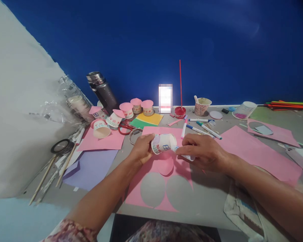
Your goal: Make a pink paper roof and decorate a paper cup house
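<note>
My left hand [142, 148] is closed round a small white paper cup [163, 143] lying on its side, with a blue window drawn on it. My right hand [202, 151] pinches a white marker or glue stick [189, 157] whose tip touches the cup's base. A pink paper circle [166, 164] hangs below the cup. Underneath lies a pink sheet [151, 168] with two round holes cut out of it.
Finished cup houses with pink roofs [136, 105] stand at the back left beside a steel flask [103, 90]. Red scissors [126, 127], tape rolls [62, 146], markers [204, 129], a red paint pot [180, 112], a patterned cup [202, 106] and more pink paper [255, 151] lie around.
</note>
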### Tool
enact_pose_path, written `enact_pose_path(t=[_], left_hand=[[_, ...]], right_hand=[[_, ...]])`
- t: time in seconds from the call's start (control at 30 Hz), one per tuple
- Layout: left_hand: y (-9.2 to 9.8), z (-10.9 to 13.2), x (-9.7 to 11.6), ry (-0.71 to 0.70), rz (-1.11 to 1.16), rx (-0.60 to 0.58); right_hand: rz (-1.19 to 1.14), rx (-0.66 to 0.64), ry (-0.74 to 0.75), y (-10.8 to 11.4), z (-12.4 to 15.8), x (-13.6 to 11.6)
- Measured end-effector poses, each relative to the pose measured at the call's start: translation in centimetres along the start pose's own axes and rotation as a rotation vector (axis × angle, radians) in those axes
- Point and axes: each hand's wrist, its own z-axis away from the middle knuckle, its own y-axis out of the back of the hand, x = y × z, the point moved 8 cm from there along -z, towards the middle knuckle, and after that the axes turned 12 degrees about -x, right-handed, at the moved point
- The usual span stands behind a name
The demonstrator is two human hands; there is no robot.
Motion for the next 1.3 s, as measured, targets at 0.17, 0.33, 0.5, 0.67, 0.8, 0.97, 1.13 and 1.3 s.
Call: enact_pose_path(t=[0.17, 0.33, 0.5, 0.67, 0.8, 0.97, 1.13, 1.3], left_hand=[[-1.0, 0.5, -0.5, -0.010, -0.122, -0.047], [-1.8, 1.0, -0.2, -0.051, -0.145, -0.087], [-2.1, 1.0, 0.4, -0.061, -0.074, -0.116], [-1.5, 0.4, 0.6, -0.079, 0.025, -0.038], [-1.0, 0.2, 0.6, -0.114, 0.058, 0.027], [-1.1, 0.8, 1.2, -0.204, 0.010, 0.046], [-0.8, 1.2, 1.8, -0.258, -0.076, 0.098], [-0.5, 1.2, 1.7, -0.241, -0.154, 0.124]], right_hand=[[-0.014, 0.070, -0.037, 0.8, -0.1, 0.2], [-0.226, 0.213, -0.302, 2.2, 0.1, 3.1], [-0.689, 0.152, -0.772, 0.5, 1.8, 7.1], [-0.882, 0.130, -0.858, -0.8, 2.1, 7.6], [-0.866, 0.110, -0.810, -1.4, 1.7, 6.8], [-0.770, 0.118, -0.785, -1.1, 1.3, 5.6], [-0.727, 0.125, -0.733, -0.9, 0.8, 4.8], [-0.588, 0.234, -0.569, 0.5, 0.4, 4.2]])
